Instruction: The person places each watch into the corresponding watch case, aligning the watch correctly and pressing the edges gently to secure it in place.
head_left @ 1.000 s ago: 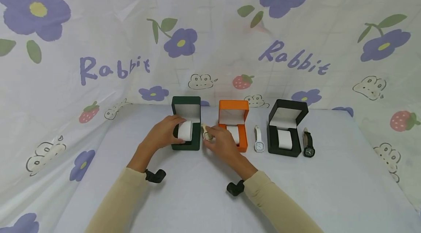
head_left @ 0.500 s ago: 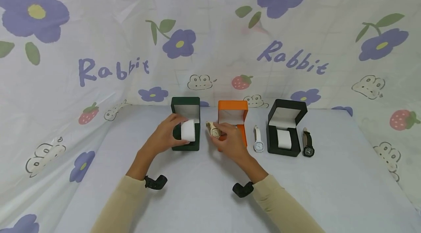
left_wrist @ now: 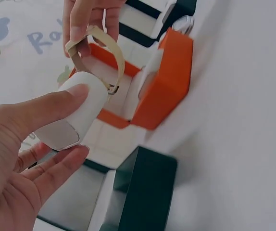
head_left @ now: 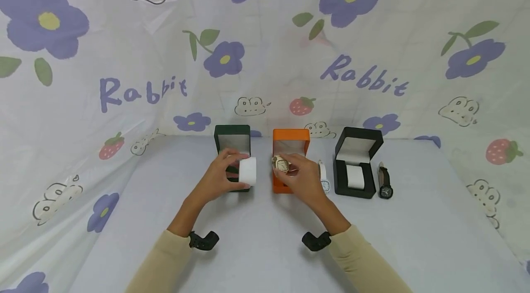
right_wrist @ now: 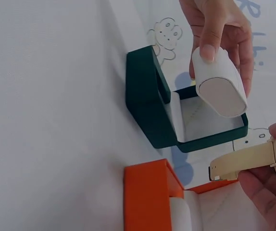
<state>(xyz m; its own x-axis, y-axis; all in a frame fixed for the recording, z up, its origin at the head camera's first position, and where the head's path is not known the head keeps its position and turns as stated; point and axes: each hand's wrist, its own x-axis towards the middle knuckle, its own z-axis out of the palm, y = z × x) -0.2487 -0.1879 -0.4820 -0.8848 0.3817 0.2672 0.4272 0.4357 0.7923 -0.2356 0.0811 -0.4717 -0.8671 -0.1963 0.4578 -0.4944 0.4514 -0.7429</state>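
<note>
My left hand (head_left: 217, 177) pinches a white watch cushion (head_left: 247, 171) between thumb and fingers, above the open green watch box (head_left: 232, 130). In the left wrist view, the thumb presses on one side of the cushion and the fingers lie under it. My right hand (head_left: 305, 180) holds a gold-cased watch (head_left: 282, 164) over the open orange watch box (head_left: 291, 134). Its cream strap (left_wrist: 115, 54) curves in a loop, the buckle near the cushion in the left wrist view. Cushion and watch are apart in the right wrist view.
To the right lie a white watch (head_left: 325, 185), partly behind my right hand, and an open black watch box (head_left: 358, 133) with a white cushion (head_left: 355, 177) inside. Beyond it lies a black-strapped watch (head_left: 385, 188). A patterned cloth (head_left: 265, 67) hangs behind the table.
My left hand has lifted the cushion out of the green box and moved it right. My right hand has carried the gold watch rightward, from beside the green box to over the orange box.
</note>
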